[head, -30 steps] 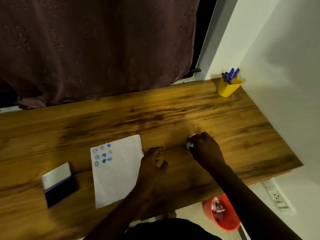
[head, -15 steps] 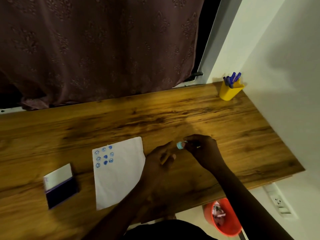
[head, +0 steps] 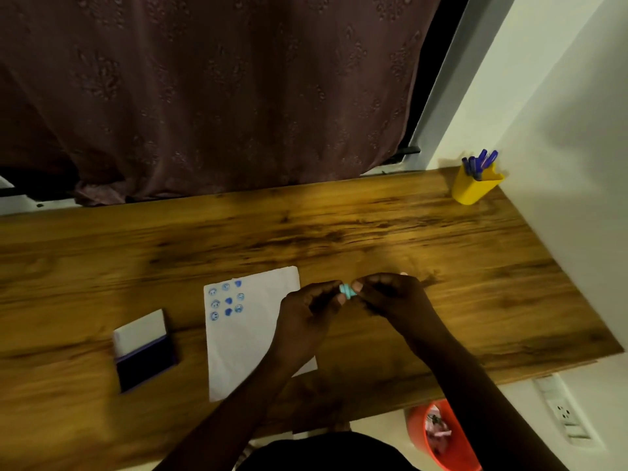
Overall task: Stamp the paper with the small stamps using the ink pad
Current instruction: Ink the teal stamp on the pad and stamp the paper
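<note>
A small teal stamp point(head: 348, 291) is pinched between the fingertips of my left hand point(head: 307, 312) and my right hand point(head: 390, 297), just right of the paper's top right corner. The white paper point(head: 251, 338) lies on the wooden desk point(head: 373, 232) and carries several blue stamp marks point(head: 226, 300) in its upper left part. My left forearm covers the paper's lower right corner. The ink pad point(head: 144, 351) lies open to the left of the paper, with its white lid folded back and the dark pad facing up.
A yellow holder with blue pens point(head: 475, 181) stands at the desk's far right corner by the white wall. A brown curtain point(head: 221, 96) hangs behind the desk. Below the desk's front edge are an orange bin point(head: 441, 433) and a wall socket point(head: 562, 413).
My right hand lifted the teal stamp off the desk and carried it left. My left hand rose to meet it, and now both hands hold the stamp.
</note>
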`<state>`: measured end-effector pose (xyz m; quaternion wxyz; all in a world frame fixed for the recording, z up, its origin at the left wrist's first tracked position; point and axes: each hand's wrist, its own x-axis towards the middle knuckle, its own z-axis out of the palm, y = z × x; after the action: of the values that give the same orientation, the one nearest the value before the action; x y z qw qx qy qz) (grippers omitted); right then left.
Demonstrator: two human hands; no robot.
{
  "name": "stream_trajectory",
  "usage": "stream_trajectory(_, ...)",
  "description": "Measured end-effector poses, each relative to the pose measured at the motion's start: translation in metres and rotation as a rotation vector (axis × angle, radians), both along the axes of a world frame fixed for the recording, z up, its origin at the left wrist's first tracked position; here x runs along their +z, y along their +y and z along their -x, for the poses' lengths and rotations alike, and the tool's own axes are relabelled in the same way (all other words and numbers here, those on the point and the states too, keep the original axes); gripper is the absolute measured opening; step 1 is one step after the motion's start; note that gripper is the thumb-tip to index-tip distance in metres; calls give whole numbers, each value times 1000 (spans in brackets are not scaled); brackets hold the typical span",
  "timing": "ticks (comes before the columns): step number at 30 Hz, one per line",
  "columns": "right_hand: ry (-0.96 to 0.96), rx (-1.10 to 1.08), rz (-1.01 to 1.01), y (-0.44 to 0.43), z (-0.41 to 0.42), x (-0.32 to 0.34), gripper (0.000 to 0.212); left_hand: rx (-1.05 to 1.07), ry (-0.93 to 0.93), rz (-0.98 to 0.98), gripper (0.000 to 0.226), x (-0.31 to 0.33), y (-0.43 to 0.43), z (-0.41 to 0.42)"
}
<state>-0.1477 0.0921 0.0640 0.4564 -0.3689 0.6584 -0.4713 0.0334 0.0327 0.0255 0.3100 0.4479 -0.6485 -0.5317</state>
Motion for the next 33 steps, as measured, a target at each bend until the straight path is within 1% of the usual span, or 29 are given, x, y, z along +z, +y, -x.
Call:
stream_trajectory(2, -5, 47, 24, -4, -7, 2, 16, 23, 2, -3, 29, 0, -3, -10)
stream_trajectory(6, 84, 127, 53, -16, -23, 7, 25, 88, -2, -30, 25, -3, -10, -38)
stream_trajectory(13, 119, 215, 38, -44, -72, 11, 26, 333, 3, -45, 24, -2, -16, -108)
stream_trajectory(18, 206, 335, 14, -67, -126, 9, 30, 496, 100, -81, 23, 0, -11, -173)
stream_trajectory(20, 253, 410, 15, -76, -152, 6, 30, 541, 131, -92, 18, -3, -6, -202)
stream_trajectory(23, 262, 487, 17, -86, -185, -1, 26, 582, 149, -87, 10, -9, -1, -237)
stream_trajectory(25, 267, 524, 31, -91, -208, -8, 27, 623, 173, -78, 17, -13, 2, -258)
stream_trajectory(28, 376, 601, 74, -97, -239, -18, 23, 674, 173, -61, 22, -18, 6, -284)
stream_trajectory(31, 485, 699, 107, -100, -271, -29, 23, 734, 173, -51, 15, -24, 9, -307)
stream_trajectory(33, 549, 757, 126, -99, -291, -34, 24, 747, 164, -30, 19, -26, 10, -319)
